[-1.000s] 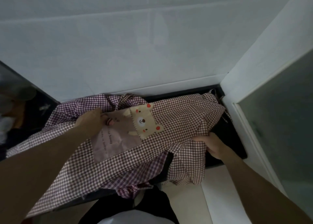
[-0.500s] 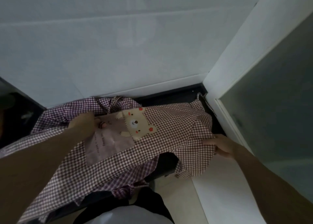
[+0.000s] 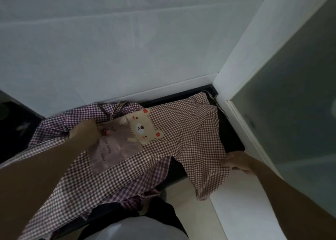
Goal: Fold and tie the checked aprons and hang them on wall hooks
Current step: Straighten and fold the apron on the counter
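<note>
Spread across a dark counter (image 3: 231,139) below a pale tiled wall (image 3: 127,49): brown-checked apron (image 3: 181,139) with pink pocket (image 3: 112,149) and bear patch (image 3: 143,129), over a purple-checked apron (image 3: 54,123). Left hand (image 3: 85,132) gripping bunched cloth by the pocket. Right hand (image 3: 238,162) at the brown apron's right edge, seemingly pinching it; fingers mostly hidden.
</note>
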Available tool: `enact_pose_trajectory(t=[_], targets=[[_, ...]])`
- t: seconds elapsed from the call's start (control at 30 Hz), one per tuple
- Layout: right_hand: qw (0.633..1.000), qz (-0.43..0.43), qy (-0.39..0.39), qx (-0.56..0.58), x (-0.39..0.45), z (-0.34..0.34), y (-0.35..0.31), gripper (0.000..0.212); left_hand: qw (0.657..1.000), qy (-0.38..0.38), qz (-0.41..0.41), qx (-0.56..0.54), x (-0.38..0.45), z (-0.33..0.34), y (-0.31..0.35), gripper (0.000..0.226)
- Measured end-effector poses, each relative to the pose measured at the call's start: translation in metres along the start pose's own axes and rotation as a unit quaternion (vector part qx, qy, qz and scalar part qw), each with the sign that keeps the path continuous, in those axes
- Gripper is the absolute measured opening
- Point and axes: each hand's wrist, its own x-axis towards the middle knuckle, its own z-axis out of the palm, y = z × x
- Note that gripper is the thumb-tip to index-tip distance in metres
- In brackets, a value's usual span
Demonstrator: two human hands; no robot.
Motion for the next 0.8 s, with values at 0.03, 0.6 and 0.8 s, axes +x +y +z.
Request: enact_pose_trajectory(t=[0.03, 0.6, 0.8], targets=[[0.999, -0.005, 0.020, 0.042, 0.005, 0.006, 0.004, 0.033, 1.000, 0.004, 0.000, 0.004, -0.001, 0.000, 0.002, 0.038], [0.993, -0.048, 0.025, 0.102, -0.006, 0.048, 0.026, 0.023, 0.985, 0.132, -0.002, 0.111, -0.025, 0.011, 0.029, 0.042], [0.988, -0.092, 0.022, 0.126, -0.017, 0.037, 0.001, 0.020, 0.969, 0.039, 0.230, -0.082, -0.080, 0.006, 0.112, 0.020]])
